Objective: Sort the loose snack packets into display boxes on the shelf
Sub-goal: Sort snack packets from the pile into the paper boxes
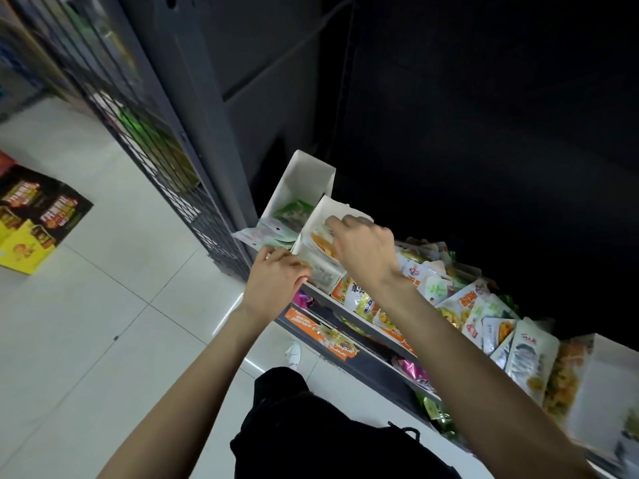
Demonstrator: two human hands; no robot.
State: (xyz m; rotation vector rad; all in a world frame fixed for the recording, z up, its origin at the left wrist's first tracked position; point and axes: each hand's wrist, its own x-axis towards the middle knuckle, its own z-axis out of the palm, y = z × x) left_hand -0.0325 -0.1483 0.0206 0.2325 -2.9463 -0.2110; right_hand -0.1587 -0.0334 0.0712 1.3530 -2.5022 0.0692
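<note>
A white display box (pixel 320 274) stands on the shelf with orange-and-white snack packets (pixel 323 245) inside. My left hand (pixel 276 281) grips the box's near front corner. My right hand (pixel 363 248) reaches down into the box, fingers curled over the packets; whether it pinches one is hidden. A second white display box (pixel 304 178) behind it holds green packets (pixel 294 212). Loose snack packets (pixel 463 302) lie heaped along the shelf to the right.
The grey shelf edge (pixel 332 300) runs diagonally, with lower shelves of snacks beneath. Another white box (pixel 601 385) stands at the right. A wire mesh rack (pixel 155 157) rises on the left. A black-and-yellow carton (pixel 34 219) sits on the white tiled floor.
</note>
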